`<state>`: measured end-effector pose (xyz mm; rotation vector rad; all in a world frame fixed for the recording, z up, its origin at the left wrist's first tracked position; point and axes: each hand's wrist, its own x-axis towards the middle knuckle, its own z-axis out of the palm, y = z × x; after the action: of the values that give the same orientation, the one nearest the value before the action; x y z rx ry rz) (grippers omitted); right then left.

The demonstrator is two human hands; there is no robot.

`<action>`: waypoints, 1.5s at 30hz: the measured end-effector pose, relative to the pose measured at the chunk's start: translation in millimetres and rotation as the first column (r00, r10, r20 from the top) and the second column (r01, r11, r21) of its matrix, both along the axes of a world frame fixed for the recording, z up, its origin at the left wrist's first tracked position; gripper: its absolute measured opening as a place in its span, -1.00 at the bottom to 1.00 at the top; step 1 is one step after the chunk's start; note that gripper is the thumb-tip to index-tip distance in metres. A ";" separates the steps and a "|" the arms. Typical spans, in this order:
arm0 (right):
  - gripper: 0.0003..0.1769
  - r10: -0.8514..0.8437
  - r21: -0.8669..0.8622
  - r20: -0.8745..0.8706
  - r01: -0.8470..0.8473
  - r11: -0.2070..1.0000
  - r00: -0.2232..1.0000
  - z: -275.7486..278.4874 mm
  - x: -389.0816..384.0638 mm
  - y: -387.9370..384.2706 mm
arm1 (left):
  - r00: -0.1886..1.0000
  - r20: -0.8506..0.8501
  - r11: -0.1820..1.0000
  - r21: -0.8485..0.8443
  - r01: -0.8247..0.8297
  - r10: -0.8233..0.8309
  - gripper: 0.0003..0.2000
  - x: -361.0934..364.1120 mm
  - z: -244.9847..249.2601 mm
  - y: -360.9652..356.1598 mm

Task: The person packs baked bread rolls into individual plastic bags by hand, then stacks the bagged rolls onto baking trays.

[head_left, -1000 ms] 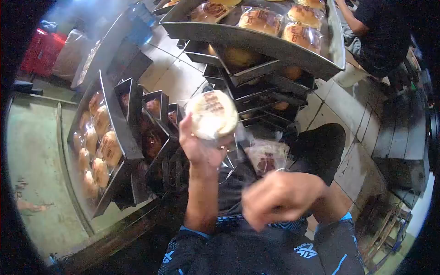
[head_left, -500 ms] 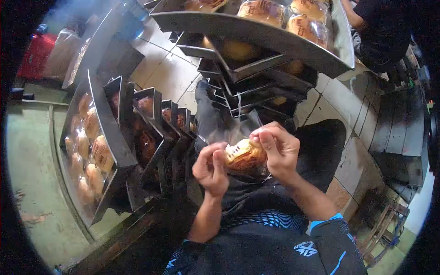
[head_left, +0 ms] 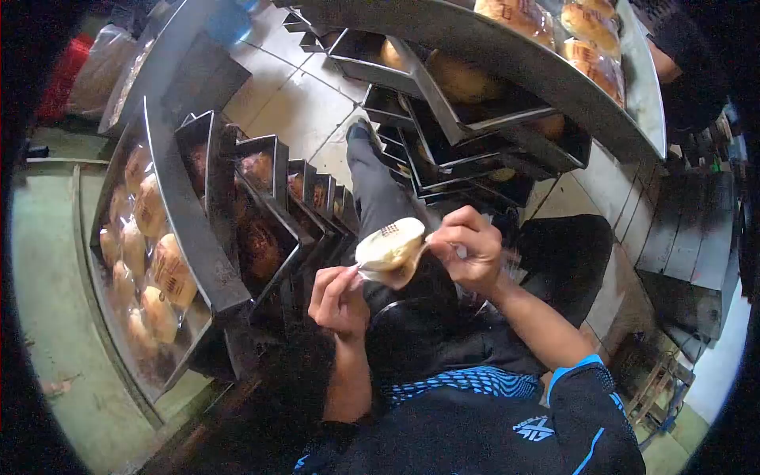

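A bun in a clear plastic bag (head_left: 389,247) hangs between my two hands above my lap, its pale side with dark print showing. My left hand (head_left: 339,302) pinches the bag at its lower left corner. At the other side my right hand (head_left: 469,249) grips the bag's right end between thumb and fingers. Neither palm touches the bun itself.
Stacked metal trays at the left (head_left: 194,237) hold wrapped buns (head_left: 176,271). Another tray stack (head_left: 507,47) with wrapped buns stands in front and to the right. A person's dark sleeve (head_left: 690,71) shows top right, above metal boxes (head_left: 687,229).
The bun has turned from its browned side to its pale side and moved slightly up and left. My hands have moved apart to the bag's ends. The view has shifted.
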<state>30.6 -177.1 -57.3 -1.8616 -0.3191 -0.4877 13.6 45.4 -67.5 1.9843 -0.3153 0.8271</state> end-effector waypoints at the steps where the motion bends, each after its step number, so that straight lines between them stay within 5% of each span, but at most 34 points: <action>1: -0.89 -0.024 -0.094 0.060 0.030 0.995 0.998 -1.1 5.1 -0.6 | 1.000 -0.001 0.999 -0.030 0.021 -0.021 -0.90 3.3 -1.7 -3.5; 5: -0.85 0.020 -0.118 0.172 0.001 0.993 0.985 0.8 51.5 25.3 | 0.997 0.076 0.999 0.035 -0.018 0.016 -0.87 42.3 1.8 -33.7; 7: -0.72 -0.285 0.138 -0.166 0.308 0.941 0.944 -0.5 65.1 20.0 | 0.906 -0.422 0.874 -0.424 -0.237 0.041 -0.86 42.2 -0.5 -19.5; 9: -0.65 -0.345 0.037 -0.214 0.361 0.932 0.914 -5.0 29.1 27.2 | 0.856 -0.496 0.741 -0.629 -0.235 -0.150 -0.89 18.3 1.9 -13.0; 11: -0.54 -0.335 0.039 -0.305 0.363 0.931 0.891 -20.7 -15.8 32.3 | 0.792 -0.603 0.832 -0.485 -0.269 -0.095 -0.90 -19.0 3.9 -1.8; 13: -0.51 -0.301 -0.076 -0.505 0.306 0.949 0.809 -34.9 -62.7 32.2 | 0.691 -0.720 0.886 -0.360 -0.293 -0.064 -0.89 -64.6 -8.8 6.9; 16: -0.59 -0.194 -0.184 -0.667 0.094 0.978 0.719 -58.8 -96.4 12.0 | 0.856 -0.503 0.993 0.081 -0.089 0.117 -0.87 -96.7 -14.2 7.6; 17: -0.62 -0.119 -0.183 -0.706 -0.017 0.983 0.698 -59.5 -95.1 0.4 | 0.832 -0.551 0.988 -0.071 -0.134 0.073 -0.87 -99.8 -11.9 8.4; 19: -0.70 -0.315 -0.297 -0.457 0.191 0.936 0.832 -8.9 -72.2 -14.8 | 0.787 -0.616 0.899 -0.350 -0.262 -0.011 -0.87 -96.5 16.6 4.3; 21: -0.85 -0.126 -0.067 -0.530 0.107 0.992 0.838 33.1 -53.2 -14.7 | 0.746 -0.662 0.897 -0.365 -0.248 -0.063 -0.84 -68.4 39.7 5.8; 23: -0.50 0.139 -0.257 -0.192 -0.186 0.948 0.972 48.4 -33.9 3.7 | 0.699 -0.708 0.906 -0.355 -0.231 -0.099 -0.82 -34.9 50.6 1.4; 24: -0.26 0.201 -0.312 -0.290 -0.292 0.904 0.935 41.9 -30.8 16.5 | 0.694 -0.706 0.882 -0.408 -0.236 -0.141 -0.81 -21.0 45.2 0.7; 25: -0.23 0.154 -0.495 -0.246 -0.261 0.829 0.957 34.6 -24.5 26.6 | 0.688 -0.700 0.854 -0.464 -0.234 -0.192 -0.80 -7.6 39.5 -0.7; 27: -0.20 0.221 -0.270 -0.539 -0.415 0.869 0.813 38.4 -3.5 20.4 | 0.674 -0.710 0.860 -0.459 -0.224 -0.203 -0.77 10.5 52.6 -7.7; 29: -0.19 0.273 -0.109 -0.659 -0.448 0.887 0.701 98.4 10.5 -5.5 | 0.766 -0.609 0.795 -0.561 -0.231 -0.207 -0.76 16.7 53.4 -9.1; 32: -0.17 0.148 -0.045 -0.356 -0.175 0.984 0.923 167.3 20.6 -51.7 | 0.809 -0.536 0.783 -0.600 -0.163 -0.242 -0.81 19.3 32.6 -13.4; 33: -0.25 0.151 0.245 -0.296 -0.078 0.966 0.943 182.2 29.9 -62.7 | 0.766 -0.580 0.775 -0.606 -0.181 -0.275 -0.82 21.4 25.5 -26.5; 35: -0.37 0.123 0.467 -0.109 -0.058 0.882 0.986 214.9 66.1 -86.0 | 0.762 -0.554 0.884 -0.465 0.051 -0.336 -0.76 24.2 25.9 -68.9; 37: -0.46 -0.251 0.075 -0.042 0.254 0.964 0.967 227.3 123.2 -121.2 | 0.510 -0.730 0.890 -0.354 0.286 -0.454 -0.65 22.6 11.6 -102.1; 38: -0.48 -0.362 -0.059 -0.216 0.358 0.932 0.907 236.4 138.2 -129.2 | 0.652 -0.678 0.920 -0.094 0.380 -0.339 -0.64 19.7 1.2 -121.7; 39: -0.53 -0.632 -0.497 -0.004 0.547 0.674 0.775 239.0 144.1 -131.3 | 0.783 -0.572 0.893 0.181 0.412 -0.245 -0.61 19.8 -12.7 -135.9; 41: -0.67 -0.542 -0.489 0.493 0.732 0.473 0.680 222.5 131.8 -126.4 | 0.622 -0.763 0.826 0.231 0.514 -0.174 -0.65 14.7 -70.7 -145.8; 42: -0.76 -0.456 -0.456 0.509 0.678 0.577 0.730 215.2 111.4 -116.7 | 0.524 -0.843 0.791 0.237 0.564 -0.121 -0.65 9.5 -87.6 -149.7; 45: -0.87 -0.088 -0.516 0.391 0.297 0.804 0.916 146.7 35.6 -89.5 | 0.512 -0.770 0.712 0.109 0.694 -0.381 -0.69 16.1 -82.4 -133.4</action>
<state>66.2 -266.5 89.4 -2.4047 -0.5602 -0.9568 29.7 -88.0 -150.0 2.2082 -0.6615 -0.4992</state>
